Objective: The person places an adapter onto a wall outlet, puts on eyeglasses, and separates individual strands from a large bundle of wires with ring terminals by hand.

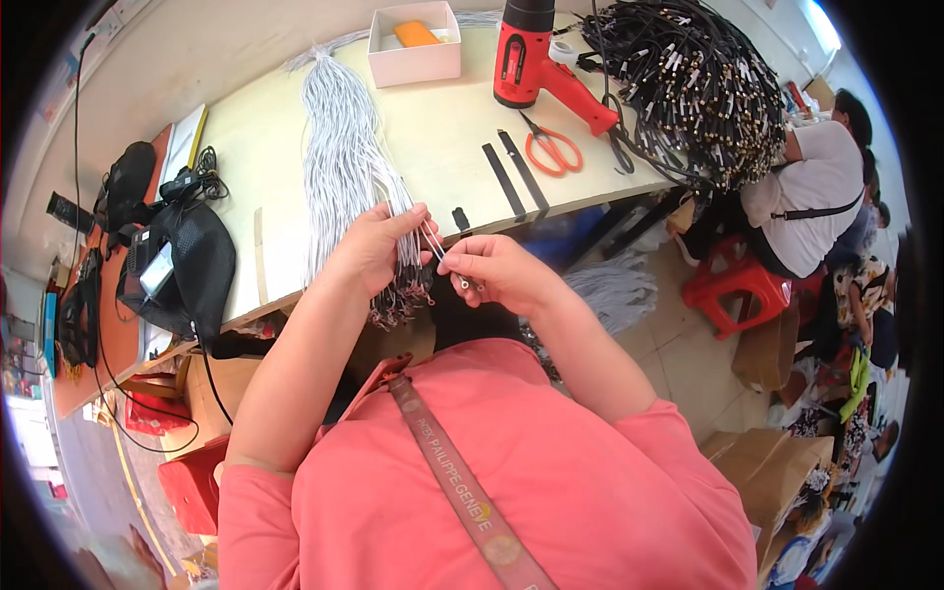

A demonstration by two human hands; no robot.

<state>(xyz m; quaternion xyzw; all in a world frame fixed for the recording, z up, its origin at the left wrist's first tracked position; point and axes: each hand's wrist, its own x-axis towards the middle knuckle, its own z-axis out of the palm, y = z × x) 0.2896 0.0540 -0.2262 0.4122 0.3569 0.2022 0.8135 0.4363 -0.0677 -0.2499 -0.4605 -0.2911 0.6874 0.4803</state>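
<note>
A thick bundle of thin white wires (339, 138) lies along the table and hangs over its front edge. Dark ends with small metal terminals (398, 303) dangle below the edge. My left hand (379, 246) is closed at the bundle's near end, pinching a few wires between thumb and fingers. Just to its right, my right hand (501, 275) grips the same few wires close to their ends. Small ring-shaped metal tips show under its fingers. The short white length between the hands is pulled straight. How many wires they hold is hard to make out.
On the table are a red and black heat gun (531, 64), orange-handled scissors (554, 152), black strips (504, 182), a white box (415, 69) and a pile of black cables (688, 98). Black bags (182, 265) lie left. A person (811, 192) sits by a red stool (737, 285).
</note>
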